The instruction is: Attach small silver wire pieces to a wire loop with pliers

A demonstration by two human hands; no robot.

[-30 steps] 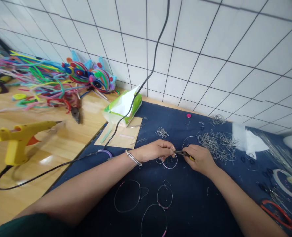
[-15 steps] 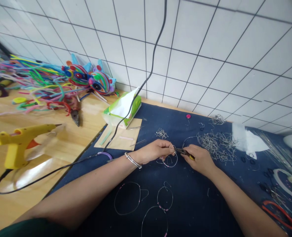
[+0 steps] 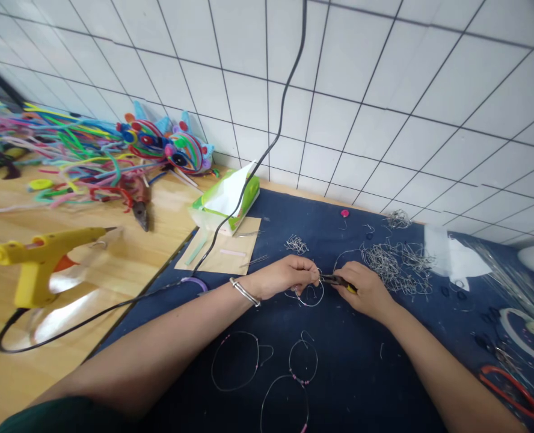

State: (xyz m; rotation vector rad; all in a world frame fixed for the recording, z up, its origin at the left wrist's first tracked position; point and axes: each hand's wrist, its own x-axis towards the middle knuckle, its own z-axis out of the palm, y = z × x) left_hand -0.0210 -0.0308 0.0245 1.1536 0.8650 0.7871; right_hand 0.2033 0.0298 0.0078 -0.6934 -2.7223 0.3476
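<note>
My left hand [image 3: 298,275] pinches a thin wire ring [image 3: 317,300] with small pink beads on it, held above the dark blue mat [image 3: 339,361]. My right hand [image 3: 364,290] is wrapped round small pliers [image 3: 339,280] with dark jaws and a bit of yellow on the handle. The tips of the pliers meet the wire just at my left fingertips; whether the jaws are closed on it is too small to tell. Closer to me lie more beaded wire rings: one at left [image 3: 235,361], a small one [image 3: 303,362] and a larger one [image 3: 285,406] overlapping it.
A tangle of wire pieces [image 3: 397,264] lies right of my hands, a small wire pile [image 3: 296,243] behind them. At left are a yellow glue gun [image 3: 36,258], pliers [image 3: 141,214] and a tissue pack [image 3: 226,201]. A black cord [image 3: 281,114] hangs across. Red-handled scissors [image 3: 510,391] lie right.
Both hands stay nearly in place at the ring. The pliers appear slightly shifted in angle at the wire, and the whole view has moved a little.
</note>
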